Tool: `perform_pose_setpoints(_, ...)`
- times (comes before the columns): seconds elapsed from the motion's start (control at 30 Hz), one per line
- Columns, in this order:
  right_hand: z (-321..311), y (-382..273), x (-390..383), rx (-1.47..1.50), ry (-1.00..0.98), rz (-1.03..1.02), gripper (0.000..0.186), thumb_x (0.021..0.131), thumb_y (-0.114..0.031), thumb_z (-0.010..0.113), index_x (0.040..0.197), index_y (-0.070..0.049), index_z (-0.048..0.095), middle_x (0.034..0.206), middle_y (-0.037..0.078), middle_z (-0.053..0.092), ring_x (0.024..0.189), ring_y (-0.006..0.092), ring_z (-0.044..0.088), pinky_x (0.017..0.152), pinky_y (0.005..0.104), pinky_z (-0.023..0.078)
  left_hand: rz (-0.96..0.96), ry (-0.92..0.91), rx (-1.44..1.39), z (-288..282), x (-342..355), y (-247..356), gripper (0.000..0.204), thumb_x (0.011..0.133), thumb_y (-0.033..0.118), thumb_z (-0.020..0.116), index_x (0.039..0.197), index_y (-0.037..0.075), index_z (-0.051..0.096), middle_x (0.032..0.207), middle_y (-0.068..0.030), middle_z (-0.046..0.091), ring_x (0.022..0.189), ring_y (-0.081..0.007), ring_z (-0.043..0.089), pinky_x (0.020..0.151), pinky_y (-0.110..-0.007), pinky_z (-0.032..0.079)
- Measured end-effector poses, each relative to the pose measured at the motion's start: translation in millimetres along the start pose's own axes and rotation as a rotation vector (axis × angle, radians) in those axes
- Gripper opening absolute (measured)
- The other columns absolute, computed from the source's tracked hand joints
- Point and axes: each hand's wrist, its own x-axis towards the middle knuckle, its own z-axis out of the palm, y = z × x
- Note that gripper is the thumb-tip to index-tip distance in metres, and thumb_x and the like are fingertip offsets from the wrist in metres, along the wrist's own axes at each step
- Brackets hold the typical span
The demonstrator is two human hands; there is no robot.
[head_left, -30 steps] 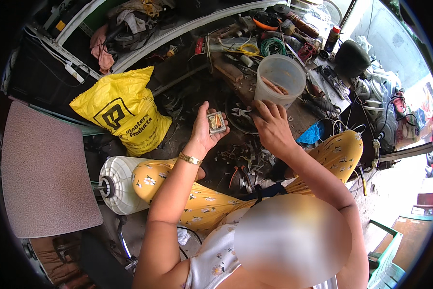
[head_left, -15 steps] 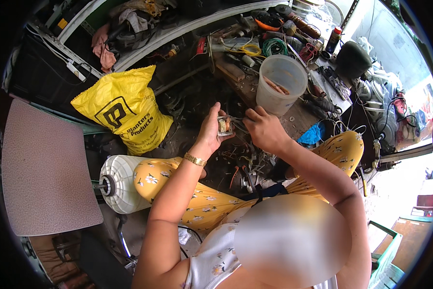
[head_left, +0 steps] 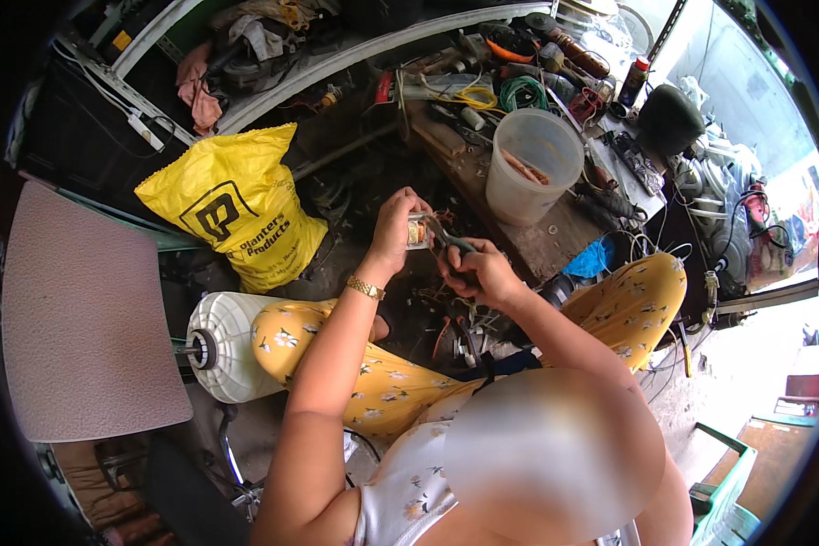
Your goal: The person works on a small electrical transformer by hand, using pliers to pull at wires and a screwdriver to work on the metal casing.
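Observation:
My left hand (head_left: 394,235) is closed around a small square metal-framed part with a copper-coloured coil in it (head_left: 417,233). In my right hand (head_left: 490,274) is a pair of pliers with dark handles (head_left: 457,244). The jaws point left and meet the right side of the part; whether they grip a wire there is too small to tell. Thin reddish wires (head_left: 445,218) stick out just beyond the jaws. Both hands are above the floor between my knees, left of a translucent plastic bucket (head_left: 508,207) that has copper-coloured pieces (head_left: 524,168) inside.
A low wooden bench (head_left: 446,166) carries the bucket, coiled wire (head_left: 522,95), tools and a spray can (head_left: 633,82). Left stands a yellow sack (head_left: 236,214), near a white ribbed container (head_left: 236,348). Scraps and another pair of orange-handled pliers (head_left: 446,341) lie on the floor.
My right hand has come lower and turned, so the pliers now show with their jaws at the part. The left hand has tilted the part slightly and keeps hold of it.

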Motion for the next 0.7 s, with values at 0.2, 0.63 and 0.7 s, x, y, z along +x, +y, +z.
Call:
perform_pose_setpoints(0.2,-11,20,-14,-0.958,0.296,-0.191,0.016,0.071,-0.001,0.047,0.08,0.004,0.061,0.072,0.019,0.06,0.064,0.0291,0.061,0.064,0.0407,0.048,0.177,-0.102,0.575,-15,6,-26,0.02,0.089,0.013,0.045,0.073,0.004,0.051,0.065,-0.0021,0.055,0.057,-0.007,0.051,0.052,-0.024,0.042)
perform_pose_setpoints(0.63,-7,46,-26,-1.282,0.41,-0.441,0.01,0.07,0.005,0.051,0.078,0.005,0.057,0.082,0.023,0.058,0.081,0.0448,0.057,0.069,0.0423,0.047,0.227,0.241,0.908,-43,26,-81,0.026,0.086,0.021,0.051,0.071,0.001,0.053,0.062,-0.0122,0.054,0.064,-0.0134,0.059,0.059,-0.034,0.045)
perform_pose_setpoints(0.7,17,34,-57,-1.246,0.305,-0.468,0.011,0.07,0.006,0.049,0.079,0.005,0.057,0.085,0.023,0.057,0.083,0.0444,0.057,0.07,0.0416,0.047,0.269,0.559,0.969,-123,24,-85,0.024,0.085,0.02,0.051,0.07,0.002,0.052,0.064,-0.0145,0.058,0.062,-0.0194,0.062,0.057,-0.038,0.048)
